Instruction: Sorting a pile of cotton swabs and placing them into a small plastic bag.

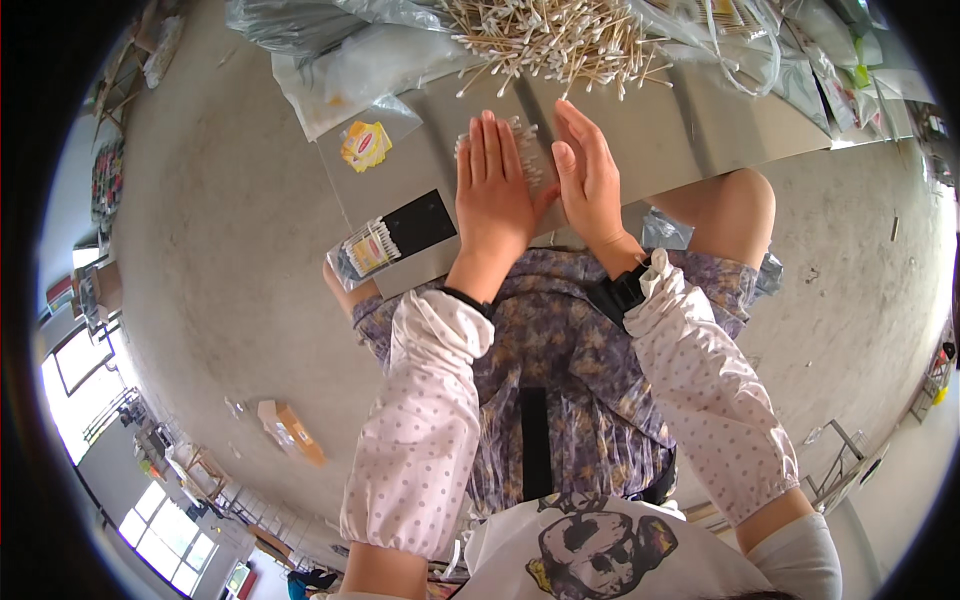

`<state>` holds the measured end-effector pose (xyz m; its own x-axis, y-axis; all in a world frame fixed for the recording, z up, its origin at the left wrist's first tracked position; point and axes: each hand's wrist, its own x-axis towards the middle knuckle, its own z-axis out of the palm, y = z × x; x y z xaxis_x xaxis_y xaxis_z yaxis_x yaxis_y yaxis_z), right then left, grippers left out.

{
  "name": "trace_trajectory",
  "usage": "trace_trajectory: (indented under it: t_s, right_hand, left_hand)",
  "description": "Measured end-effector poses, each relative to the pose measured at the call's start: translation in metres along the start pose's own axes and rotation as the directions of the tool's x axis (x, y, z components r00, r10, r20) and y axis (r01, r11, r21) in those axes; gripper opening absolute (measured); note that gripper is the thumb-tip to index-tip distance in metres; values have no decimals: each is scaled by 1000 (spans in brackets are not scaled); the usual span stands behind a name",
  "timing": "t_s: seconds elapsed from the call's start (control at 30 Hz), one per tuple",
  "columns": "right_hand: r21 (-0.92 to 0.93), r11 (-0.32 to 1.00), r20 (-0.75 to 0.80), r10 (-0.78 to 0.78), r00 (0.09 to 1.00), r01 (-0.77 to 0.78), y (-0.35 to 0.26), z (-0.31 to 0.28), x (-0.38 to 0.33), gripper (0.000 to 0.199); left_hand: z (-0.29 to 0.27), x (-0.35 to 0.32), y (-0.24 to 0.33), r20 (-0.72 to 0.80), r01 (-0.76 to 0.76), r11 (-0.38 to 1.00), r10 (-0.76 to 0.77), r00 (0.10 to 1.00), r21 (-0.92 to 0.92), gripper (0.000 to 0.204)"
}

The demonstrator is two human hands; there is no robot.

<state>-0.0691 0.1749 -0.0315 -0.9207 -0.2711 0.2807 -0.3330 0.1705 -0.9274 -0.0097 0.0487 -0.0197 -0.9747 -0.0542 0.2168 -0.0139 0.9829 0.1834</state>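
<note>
My left hand (492, 185) lies palm down with its fingers stretched forward, over a small batch of cotton swabs (527, 152) on the metal tabletop (640, 150). White swab tips show past its fingers and between the two hands. To the right, my right hand (592, 188) stands on its edge, fingers straight and thumb up, its palm turned toward the batch. Neither hand is closed on anything. Beyond the fingertips is a large loose heap of cotton swabs (560, 45). What lies under the left palm is hidden.
Yellow-and-red printed cards (366, 146) lie fanned out at the left. Nearer me, a clear bag of cotton swabs (368, 248) sits beside a black flat pad (420, 222). Plastic bags (300, 25) edge the heap. A cardboard box (290, 432) stands on the floor.
</note>
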Motion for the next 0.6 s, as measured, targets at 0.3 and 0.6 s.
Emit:
trace_trajectory:
  t_s: [0.3,0.6]
  right_hand:
    - [-41,998,35,44,998,-43,-8,0,2,39]
    - [-205,969,135,-110,985,136,-5,-1,1,30]
  left_hand:
    - [-10,-22,6,0,-12,996,12,1000,-90,94]
    - [-7,-22,5,-13,14,995,-16,1000,-100,88]
